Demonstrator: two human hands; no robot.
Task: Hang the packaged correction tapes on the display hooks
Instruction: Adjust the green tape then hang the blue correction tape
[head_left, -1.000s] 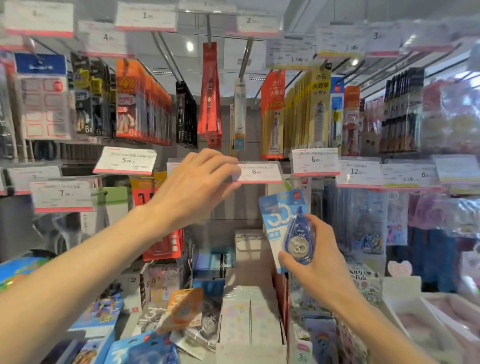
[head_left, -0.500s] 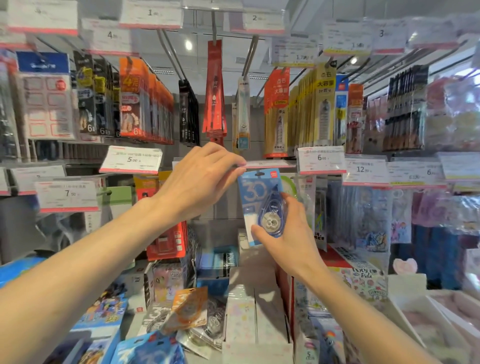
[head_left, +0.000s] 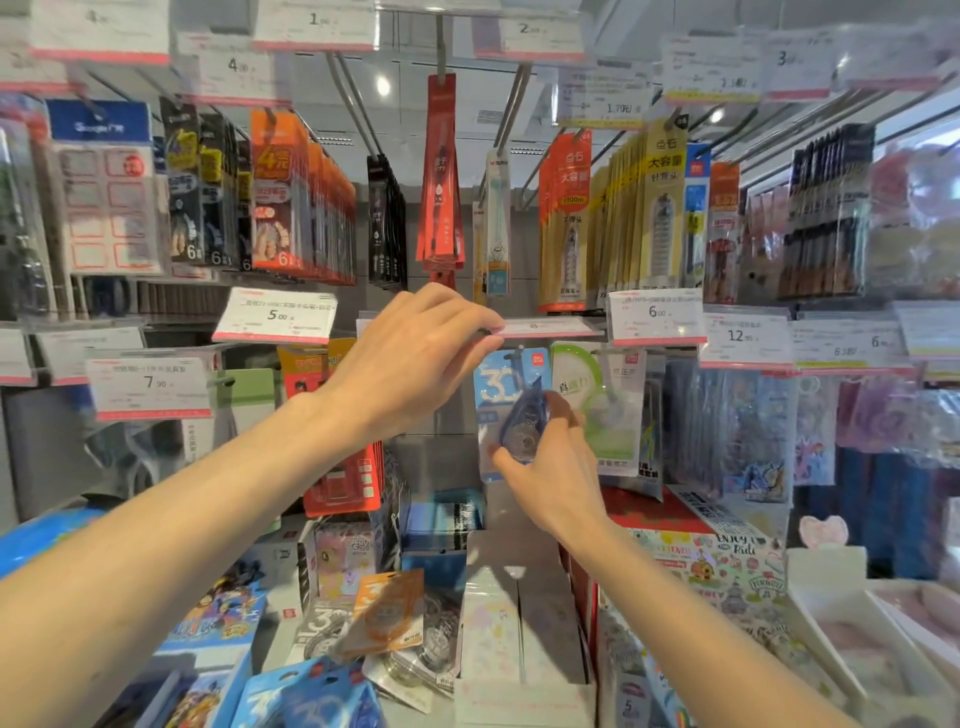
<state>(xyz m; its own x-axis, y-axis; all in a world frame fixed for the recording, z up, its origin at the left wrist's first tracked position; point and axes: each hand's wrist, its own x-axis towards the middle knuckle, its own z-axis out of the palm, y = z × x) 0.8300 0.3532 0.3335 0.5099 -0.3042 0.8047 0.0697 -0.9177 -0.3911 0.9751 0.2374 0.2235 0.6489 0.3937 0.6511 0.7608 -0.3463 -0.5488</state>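
The right hand, gripping a blue correction tape pack, is rising to the hook; the left hand is pinching the price tag up.

Both hands raised, fingers pinched

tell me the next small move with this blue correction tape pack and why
Probably slide the blue correction tape pack further back along the hook. The right hand holds it just under the price tag, which the left hand lifts clear. Its hang hole sits at the hook tip, though whether it is threaded is unclear.
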